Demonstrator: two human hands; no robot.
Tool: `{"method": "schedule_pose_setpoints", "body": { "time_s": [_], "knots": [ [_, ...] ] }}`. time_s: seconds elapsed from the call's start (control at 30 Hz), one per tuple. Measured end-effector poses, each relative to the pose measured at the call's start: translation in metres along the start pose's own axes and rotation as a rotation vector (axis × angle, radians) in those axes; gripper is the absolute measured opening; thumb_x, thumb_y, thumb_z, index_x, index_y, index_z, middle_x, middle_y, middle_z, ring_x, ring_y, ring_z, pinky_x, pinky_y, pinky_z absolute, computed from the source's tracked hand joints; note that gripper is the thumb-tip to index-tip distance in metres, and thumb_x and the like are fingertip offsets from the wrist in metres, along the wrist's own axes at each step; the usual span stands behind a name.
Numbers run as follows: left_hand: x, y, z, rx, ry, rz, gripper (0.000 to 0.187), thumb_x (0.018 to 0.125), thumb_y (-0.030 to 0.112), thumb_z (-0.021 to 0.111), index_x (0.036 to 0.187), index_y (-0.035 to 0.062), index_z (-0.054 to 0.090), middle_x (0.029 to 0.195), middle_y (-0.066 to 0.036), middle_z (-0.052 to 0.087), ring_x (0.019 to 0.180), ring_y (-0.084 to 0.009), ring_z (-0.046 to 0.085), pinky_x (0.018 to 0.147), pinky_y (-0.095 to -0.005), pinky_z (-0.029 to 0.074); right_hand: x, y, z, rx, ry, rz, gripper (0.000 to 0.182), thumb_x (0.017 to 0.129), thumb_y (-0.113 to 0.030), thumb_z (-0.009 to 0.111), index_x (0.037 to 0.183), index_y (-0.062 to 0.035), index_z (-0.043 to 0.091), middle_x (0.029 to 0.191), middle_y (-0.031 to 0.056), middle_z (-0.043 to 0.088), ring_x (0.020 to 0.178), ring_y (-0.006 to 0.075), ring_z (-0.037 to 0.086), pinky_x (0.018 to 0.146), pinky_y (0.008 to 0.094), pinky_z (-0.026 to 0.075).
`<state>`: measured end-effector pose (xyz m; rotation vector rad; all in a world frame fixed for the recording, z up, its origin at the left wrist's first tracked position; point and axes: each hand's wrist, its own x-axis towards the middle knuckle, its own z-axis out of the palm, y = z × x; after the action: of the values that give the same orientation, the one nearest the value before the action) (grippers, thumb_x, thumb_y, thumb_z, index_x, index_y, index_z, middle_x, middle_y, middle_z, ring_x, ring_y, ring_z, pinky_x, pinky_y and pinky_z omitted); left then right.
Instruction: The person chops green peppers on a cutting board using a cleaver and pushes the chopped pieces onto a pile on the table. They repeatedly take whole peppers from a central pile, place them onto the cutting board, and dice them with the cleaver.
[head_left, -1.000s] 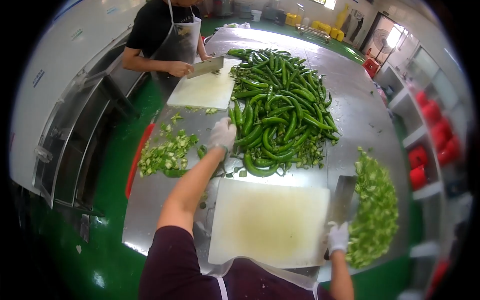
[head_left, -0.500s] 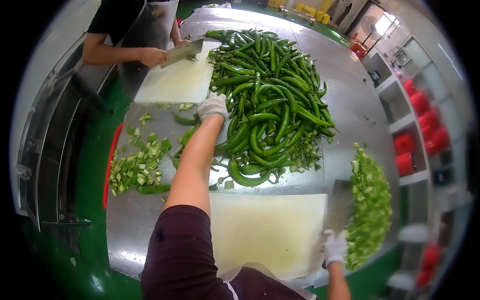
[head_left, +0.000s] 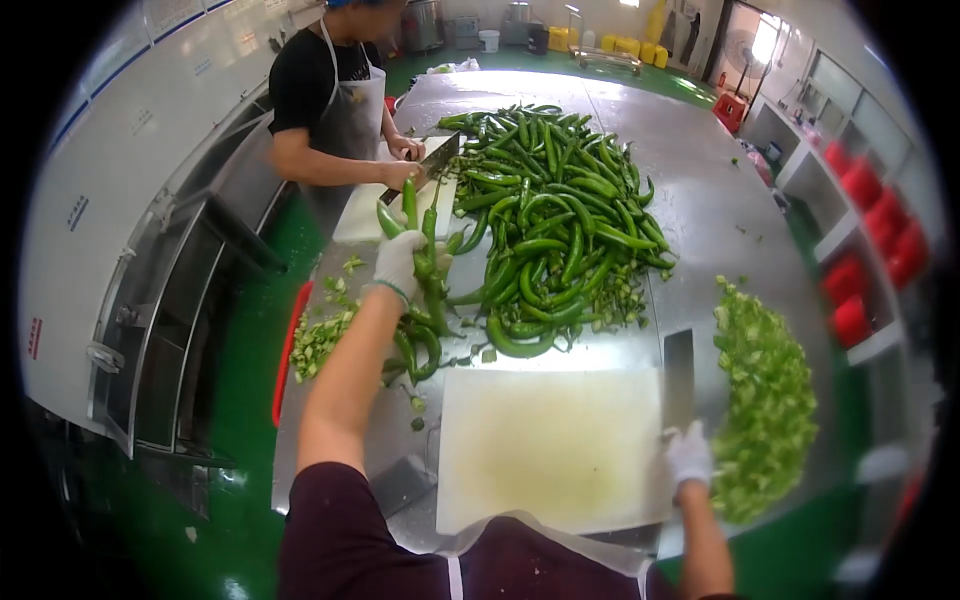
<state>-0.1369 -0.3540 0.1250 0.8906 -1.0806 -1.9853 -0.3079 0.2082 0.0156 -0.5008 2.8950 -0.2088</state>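
Note:
In its white glove, my left hand [head_left: 400, 262] is closed around several long green chili peppers [head_left: 431, 265], some sticking up past the fingers. It is beside the left edge of a large heap of whole green peppers [head_left: 560, 215]. My gloved right hand [head_left: 689, 455] grips a cleaver [head_left: 678, 375], whose broad blade points away from me along the right edge of a white cutting board [head_left: 550, 450]. A long pile of chopped green pepper [head_left: 765, 400] lies just right of the blade. The exact finger placement on the handle is hard to see.
Across the steel table [head_left: 690, 130], a co-worker [head_left: 330, 110] cuts with another cleaver [head_left: 440, 155] on a second white board [head_left: 362, 217]. More chopped pieces [head_left: 322, 342] lie at the left edge, near a red rim [head_left: 292, 350]. Shelves with red items [head_left: 850, 280] stand at right.
My left hand has gone from reaching at the heap's edge to lifting several peppers. My right hand still holds the cleaver beside the board. The view has tilted up, showing more of the co-worker.

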Motion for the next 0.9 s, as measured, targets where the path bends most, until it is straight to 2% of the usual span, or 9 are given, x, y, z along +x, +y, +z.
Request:
{"method": "schedule_pose_setpoints", "body": {
  "time_s": [0.13,0.2,0.3,0.4,0.53,0.6,0.7,0.8,0.9],
  "knots": [
    [-0.109,-0.059,0.021,-0.370,-0.059,-0.275,0.034,0.089,0.011,0.051,0.119,-0.0051,0.053,0.106,-0.025,0.065,0.096,-0.0420,0.069,0.087,-0.0497,0.062,-0.007,-0.032,-0.038,0.073,-0.113,0.097,0.033,0.098,-0.033,0.053,0.117,-0.0063,0.050,0.104,0.0319,0.069,0.101,0.0508,0.065,0.088,0.0595,0.049],
    [-0.138,-0.126,0.021,-0.507,0.001,-0.307,0.032,0.092,0.015,0.052,0.120,-0.0002,0.055,0.113,-0.022,0.065,0.104,-0.0429,0.067,0.091,-0.0572,0.059,-0.012,-0.039,-0.051,0.077,-0.129,0.130,0.037,0.099,-0.035,0.052,0.121,-0.0060,0.051,0.106,0.0325,0.068,0.104,0.0511,0.065,0.091,0.0595,0.049],
    [-0.176,-0.208,0.021,-0.537,-0.014,-0.215,0.034,0.095,0.012,0.053,0.129,0.0058,0.053,0.116,-0.018,0.064,0.102,-0.0362,0.066,0.092,-0.0536,0.059,-0.004,-0.027,-0.039,0.101,-0.113,0.065,0.040,0.099,-0.038,0.050,0.122,-0.0053,0.049,0.108,0.0336,0.068,0.105,0.0520,0.064,0.092,0.0594,0.049],
    [-0.204,-0.207,0.024,-0.054,-0.119,-0.105,0.037,0.096,0.013,0.052,0.133,0.0051,0.050,0.122,-0.016,0.062,0.102,-0.0331,0.065,0.091,-0.0520,0.059,-0.004,-0.023,-0.039,0.092,-0.129,0.033,0.041,0.100,-0.039,0.049,0.124,-0.0061,0.047,0.109,0.0341,0.067,0.104,0.0529,0.065,0.093,0.0597,0.049],
    [-0.244,-0.184,0.009,0.699,0.042,0.011,0.050,0.096,0.005,0.045,0.146,0.0043,0.043,0.131,-0.016,0.059,0.109,-0.0304,0.064,0.094,-0.0466,0.057,-0.010,-0.026,-0.044,0.130,-0.122,-0.007,0.039,0.101,-0.039,0.048,0.124,-0.0072,0.046,0.108,0.0337,0.068,0.104,0.0525,0.065,0.092,0.0593,0.049],
    [-0.254,-0.167,0.001,1.336,-0.107,0.348,0.050,0.095,0.010,0.050,0.144,0.0089,0.052,0.153,-0.017,0.049,0.137,-0.0328,0.050,0.114,-0.0406,0.040,-0.011,-0.027,-0.045,0.131,-0.124,-0.010,0.038,0.101,-0.038,0.049,0.123,-0.0069,0.048,0.110,0.0307,0.069,0.105,0.0512,0.065,0.092,0.0581,0.049],
    [-0.248,-0.157,0.009,2.020,-0.577,1.375,0.042,0.094,0.015,0.054,0.135,0.0152,0.060,0.143,-0.010,0.058,0.137,-0.0287,0.049,0.116,-0.0494,0.035,-0.011,-0.026,-0.047,0.130,-0.108,-0.052,0.038,0.101,-0.036,0.050,0.124,-0.0060,0.051,0.112,0.0280,0.070,0.107,0.0495,0.066,0.093,0.0572,0.049],
    [-0.243,-0.160,0.017,2.184,-0.825,0.891,0.033,0.094,0.018,0.055,0.126,0.0177,0.063,0.127,-0.006,0.064,0.126,-0.0236,0.056,0.109,-0.0511,0.040,-0.012,-0.028,-0.050,0.107,-0.120,-0.069,0.038,0.100,-0.034,0.050,0.124,-0.0050,0.051,0.113,0.0279,0.070,0.108,0.0481,0.066,0.094,0.0564,0.049],
    [-0.238,-0.155,0.016,2.247,-0.921,0.867,0.030,0.095,0.018,0.054,0.123,0.0188,0.064,0.113,-0.002,0.064,0.118,-0.0205,0.058,0.104,-0.0483,0.043,-0.016,-0.030,-0.050,0.131,-0.115,-0.063,0.036,0.099,-0.030,0.051,0.124,-0.0045,0.052,0.113,0.0276,0.070,0.108,0.0467,0.067,0.094,0.0554,0.050]
  ]
}}
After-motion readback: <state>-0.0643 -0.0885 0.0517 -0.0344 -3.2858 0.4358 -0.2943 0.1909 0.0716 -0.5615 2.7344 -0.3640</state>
